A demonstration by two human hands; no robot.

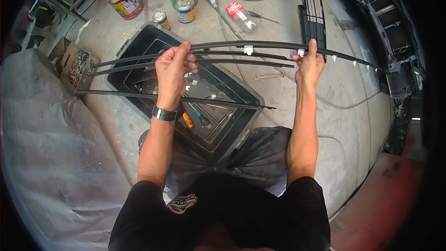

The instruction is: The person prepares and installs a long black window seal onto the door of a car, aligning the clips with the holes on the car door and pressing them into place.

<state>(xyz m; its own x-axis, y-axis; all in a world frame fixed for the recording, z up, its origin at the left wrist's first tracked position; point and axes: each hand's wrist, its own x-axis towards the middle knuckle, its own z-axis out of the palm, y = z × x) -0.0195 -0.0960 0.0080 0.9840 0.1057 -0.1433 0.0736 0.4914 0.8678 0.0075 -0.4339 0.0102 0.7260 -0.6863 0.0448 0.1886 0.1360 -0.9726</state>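
black trim strip (274,45) gripped by left hand (173,67) and right hand (308,62), arms outstretched.

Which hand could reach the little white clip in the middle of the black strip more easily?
Probably the right hand. The white clip sits on the black strip slightly nearer it than the left hand, though both are gripping.

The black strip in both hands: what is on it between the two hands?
In the head view, one white clip sits on the black strip between the left hand and right hand.
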